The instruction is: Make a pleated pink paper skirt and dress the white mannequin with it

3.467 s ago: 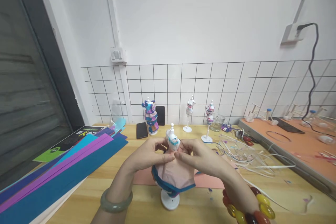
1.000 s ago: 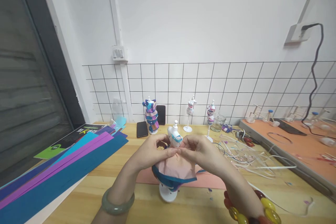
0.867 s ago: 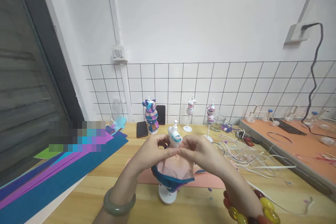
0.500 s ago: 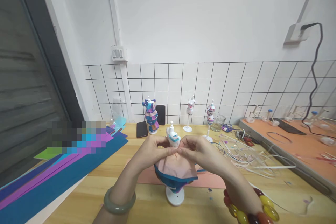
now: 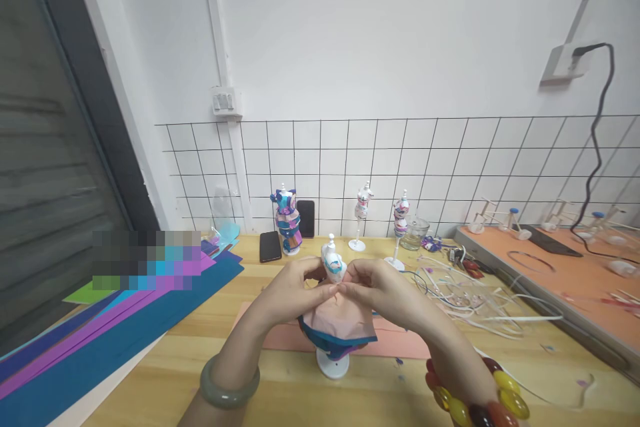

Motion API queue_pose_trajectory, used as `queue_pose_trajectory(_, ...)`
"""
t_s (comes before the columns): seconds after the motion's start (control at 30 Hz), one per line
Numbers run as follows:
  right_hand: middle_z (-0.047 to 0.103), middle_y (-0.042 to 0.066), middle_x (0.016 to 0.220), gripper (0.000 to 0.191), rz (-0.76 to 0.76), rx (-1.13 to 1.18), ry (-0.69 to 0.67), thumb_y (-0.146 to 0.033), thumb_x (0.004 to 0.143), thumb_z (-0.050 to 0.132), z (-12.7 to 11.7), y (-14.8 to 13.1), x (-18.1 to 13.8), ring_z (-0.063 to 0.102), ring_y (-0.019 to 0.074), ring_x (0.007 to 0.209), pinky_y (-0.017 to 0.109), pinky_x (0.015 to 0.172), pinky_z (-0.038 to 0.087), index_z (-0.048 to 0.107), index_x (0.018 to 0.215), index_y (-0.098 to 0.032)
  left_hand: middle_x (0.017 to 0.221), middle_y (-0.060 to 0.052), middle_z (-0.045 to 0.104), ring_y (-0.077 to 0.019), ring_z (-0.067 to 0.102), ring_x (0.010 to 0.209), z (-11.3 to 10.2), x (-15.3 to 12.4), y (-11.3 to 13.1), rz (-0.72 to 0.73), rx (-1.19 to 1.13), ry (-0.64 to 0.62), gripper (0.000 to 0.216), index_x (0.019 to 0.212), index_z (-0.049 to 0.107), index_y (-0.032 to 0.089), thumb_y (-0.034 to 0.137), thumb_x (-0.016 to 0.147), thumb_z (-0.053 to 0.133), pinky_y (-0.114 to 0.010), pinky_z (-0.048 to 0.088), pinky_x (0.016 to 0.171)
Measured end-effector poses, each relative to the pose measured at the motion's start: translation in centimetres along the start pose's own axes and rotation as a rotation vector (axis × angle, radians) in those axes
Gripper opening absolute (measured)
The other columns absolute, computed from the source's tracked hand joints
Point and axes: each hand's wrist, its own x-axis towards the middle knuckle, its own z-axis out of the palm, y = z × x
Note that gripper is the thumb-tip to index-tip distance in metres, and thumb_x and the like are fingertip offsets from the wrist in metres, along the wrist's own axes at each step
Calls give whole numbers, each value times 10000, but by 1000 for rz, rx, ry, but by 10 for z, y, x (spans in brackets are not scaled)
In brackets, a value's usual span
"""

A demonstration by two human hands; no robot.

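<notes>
A small white dress-form mannequin [image 5: 333, 265] with blue patches on its chest stands in front of me on a round white base [image 5: 333, 366]. Around its lower half flares a pale pink paper skirt [image 5: 340, 321] with a dark blue edge and some purple underneath. My left hand [image 5: 303, 287] pinches the skirt's top at the waist, thumb in front and fingers curled behind the torso. From the other side my right hand [image 5: 374, 285] pinches the same waist edge, its thumb tip nearly meeting the left one. The fingertips behind the mannequin are hidden.
Under the mannequin lies a pink sheet [image 5: 400, 341]. Behind it stand a dressed mannequin [image 5: 289, 220], two barer ones and two phones. Coloured paper sheets [image 5: 200, 300] lie left. Tangled strips [image 5: 470, 297] and a glass cup [image 5: 415, 237] are right, beside an orange-topped board [image 5: 550, 273].
The mannequin has tilted slightly, its top shifting right and its base moving a little away from me. Both hands keep their pinch at the skirt's waist.
</notes>
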Motion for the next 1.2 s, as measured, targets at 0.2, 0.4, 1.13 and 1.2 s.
queue_pose_trajectory(0.2, 488, -21, 627, 197, -5, -22, 19, -318, 842, 538, -1, 0, -2, 427, 98, 566, 184, 464, 285, 579, 746, -152, 1009, -68, 665, -214, 575, 961, 3, 0, 0, -53, -39, -6, 229, 1004, 642, 153, 234, 798, 585, -338, 430, 866)
queue_pose_trajectory(0.4, 515, -20, 642, 173, -14, 5, -19, -305, 850, 522, -5, -2, -5, 451, 100, 576, 185, 483, 315, 574, 771, -160, 1033, -92, 670, -229, 586, 978, 3, 2, -2, -56, -121, -8, 247, 1006, 647, 130, 228, 782, 610, -352, 429, 884)
queue_pose_trajectory(1.13, 404, -44, 602, 280, -69, -122, -70, -363, 868, 515, -8, -6, -12, 352, 88, 560, 199, 470, 262, 538, 676, -160, 1016, -72, 655, -223, 565, 1042, 3, 2, 3, -53, -191, 7, 253, 1021, 629, 155, 178, 773, 587, -362, 424, 941)
queue_pose_trajectory(1.2, 439, -36, 612, 273, -87, -110, -74, -353, 883, 492, -8, -9, -13, 375, 91, 566, 199, 479, 281, 573, 709, -158, 991, -68, 655, -218, 566, 1033, 4, 2, 3, -45, -178, 14, 243, 1021, 629, 160, 194, 785, 580, -359, 428, 938)
